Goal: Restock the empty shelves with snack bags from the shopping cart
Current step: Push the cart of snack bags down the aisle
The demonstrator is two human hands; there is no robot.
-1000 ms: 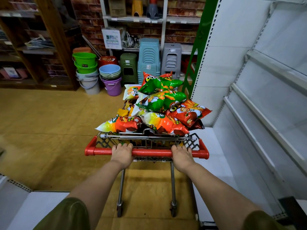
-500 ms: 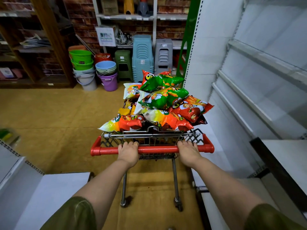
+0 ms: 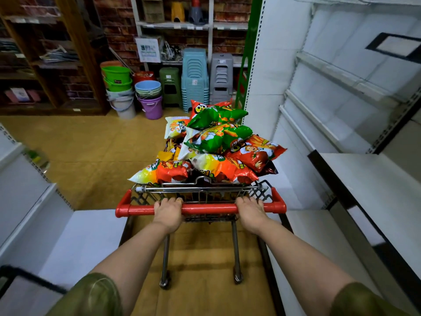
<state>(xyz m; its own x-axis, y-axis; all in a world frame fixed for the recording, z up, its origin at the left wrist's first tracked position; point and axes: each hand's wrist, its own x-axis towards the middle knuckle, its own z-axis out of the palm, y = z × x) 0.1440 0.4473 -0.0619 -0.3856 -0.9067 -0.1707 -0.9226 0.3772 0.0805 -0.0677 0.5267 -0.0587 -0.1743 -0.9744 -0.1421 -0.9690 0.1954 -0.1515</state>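
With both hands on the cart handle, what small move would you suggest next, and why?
Probably lift the right hand off the handle and reach for the red bag overhanging the cart on the right: the left hand can steady the cart, and the bare shelves stand to its right.

My cart's handle (image 3: 200, 208) is glossy red plastic over a wire metal basket (image 3: 200, 190). The snack bags (image 3: 218, 142) are shiny foil.

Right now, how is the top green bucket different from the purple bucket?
The top green bucket sits high on a stack of buckets; the purple bucket stands on the floor. The green one's mouth is open; the purple one holds stacked basins. Both stand upright.
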